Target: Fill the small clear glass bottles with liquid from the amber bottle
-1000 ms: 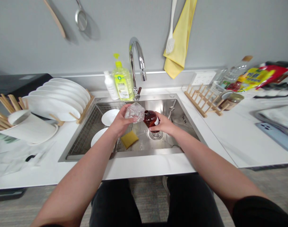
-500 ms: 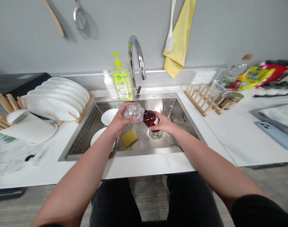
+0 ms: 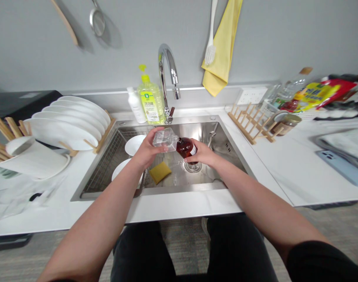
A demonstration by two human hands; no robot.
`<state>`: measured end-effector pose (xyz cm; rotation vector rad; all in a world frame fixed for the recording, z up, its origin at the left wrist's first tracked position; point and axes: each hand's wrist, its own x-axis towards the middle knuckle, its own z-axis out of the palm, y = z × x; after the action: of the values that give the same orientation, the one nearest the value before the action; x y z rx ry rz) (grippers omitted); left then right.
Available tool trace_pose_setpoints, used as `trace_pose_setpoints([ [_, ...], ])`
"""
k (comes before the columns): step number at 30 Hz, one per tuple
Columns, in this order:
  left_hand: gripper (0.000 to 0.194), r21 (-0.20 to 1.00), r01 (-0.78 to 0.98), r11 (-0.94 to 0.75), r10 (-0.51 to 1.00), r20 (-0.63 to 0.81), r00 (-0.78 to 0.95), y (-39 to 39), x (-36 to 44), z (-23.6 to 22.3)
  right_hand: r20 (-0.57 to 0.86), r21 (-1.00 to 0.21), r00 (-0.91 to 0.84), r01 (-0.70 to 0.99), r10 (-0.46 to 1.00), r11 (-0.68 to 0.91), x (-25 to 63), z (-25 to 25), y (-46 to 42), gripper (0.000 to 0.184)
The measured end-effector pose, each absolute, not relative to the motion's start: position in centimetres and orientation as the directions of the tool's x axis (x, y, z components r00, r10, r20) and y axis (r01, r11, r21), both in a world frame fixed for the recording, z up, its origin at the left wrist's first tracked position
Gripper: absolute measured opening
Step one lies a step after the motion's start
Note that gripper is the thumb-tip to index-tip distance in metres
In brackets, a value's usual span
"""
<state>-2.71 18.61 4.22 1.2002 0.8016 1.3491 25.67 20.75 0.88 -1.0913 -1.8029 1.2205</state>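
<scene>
My left hand (image 3: 147, 150) grips a small clear bottle (image 3: 164, 140) above the stainless steel sink (image 3: 179, 188), tilted with its narrow neck pointing right. My right hand (image 3: 201, 154) wraps around an amber glass bottle (image 3: 185, 147) with a white label. The clear bottle's neck meets the top of the amber bottle, and the amber bottle's mouth is hidden there. Below the hands lie a yellow sponge (image 3: 160, 172) and a white plate (image 3: 135, 145), with a second white plate (image 3: 123, 171) partly behind my left wrist.
A chrome faucet (image 3: 168, 68), a green-yellow dish soap bottle (image 3: 151, 100) and a white bottle (image 3: 134, 105) stand behind the sink. White plates sit in a wooden rack (image 3: 96, 135) at left. An empty wooden rack (image 3: 252, 123) stands at right, near a phone (image 3: 341, 168).
The clear bottle has tilted further onto its side, its neck now toward the amber bottle. The amber bottle has shifted slightly left. The whole view has drifted slightly.
</scene>
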Motion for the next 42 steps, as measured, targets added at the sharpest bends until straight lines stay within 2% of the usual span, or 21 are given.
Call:
trace_pose_setpoints([
  [18, 0.095, 0.949, -0.273, -0.161, 0.974, 0.197, 0.113, 18.95, -2.85, 3.98, 0.096, -0.932, -0.41, 0.282, 0.907, 0.226, 25.73, 1.02, 20.72, 0.095],
  [26, 0.088, 0.946, -0.283, -0.157, 0.973, 0.197, 0.12, 19.16, -3.01, 3.69, 0.096, -0.926, -0.41, 0.297, 0.907, 0.232, 25.77, 0.95, 20.82, 0.097],
  [42, 0.09, 0.955, -0.267, -0.132, 0.976, 0.172, 0.131, 19.04, -3.03, 4.01, 0.079, -0.946, -0.422, 0.254, 0.903, 0.202, 25.71, 0.8, 20.83, 0.096],
])
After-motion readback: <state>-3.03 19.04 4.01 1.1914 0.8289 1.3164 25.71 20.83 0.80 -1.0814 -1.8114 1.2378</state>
